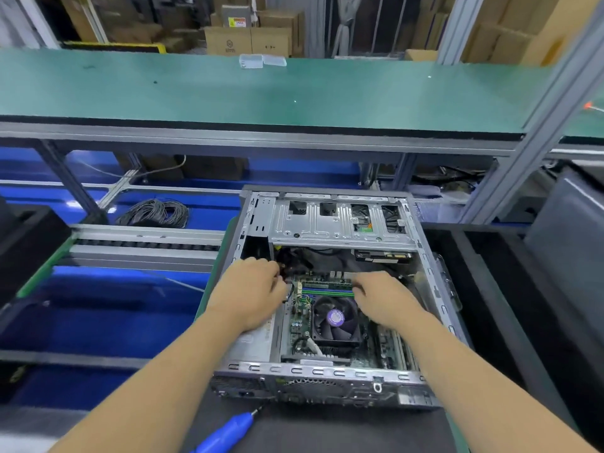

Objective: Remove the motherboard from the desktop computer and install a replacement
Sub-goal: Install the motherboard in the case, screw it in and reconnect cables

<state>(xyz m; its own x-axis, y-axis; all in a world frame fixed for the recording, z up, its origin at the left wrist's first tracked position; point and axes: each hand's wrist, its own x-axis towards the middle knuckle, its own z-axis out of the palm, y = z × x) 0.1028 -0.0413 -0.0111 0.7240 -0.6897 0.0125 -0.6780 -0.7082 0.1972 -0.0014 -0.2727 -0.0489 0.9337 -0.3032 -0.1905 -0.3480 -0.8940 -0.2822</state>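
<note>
A blue screwdriver (pixel 228 431), cut off below, lies on the desk (pixel 327 429). Both hands reach into the open computer case (pixel 434 289). The left hand (pixel 251 289) pinches wires (pixel 289 294); the right hand (pixel 382 297) curls over the motherboard (pixel 302 317), fingertips hidden.

A green motherboard (pixel 304 318) is seen inside the silver-grey desktop computer (pixel 330 289) case, with green and blue memory slots (pixel 327 291) striped across it. A black cooling fan (pixel 335 320) is marked by a round purple label. A bright blue screwdriver (pixel 228 431) is laid on a dark mat (pixel 327 429). The upper shelf (pixel 261 93) is covered in plain green, and blue surfaces (pixel 98 315) are seen below it.
</note>
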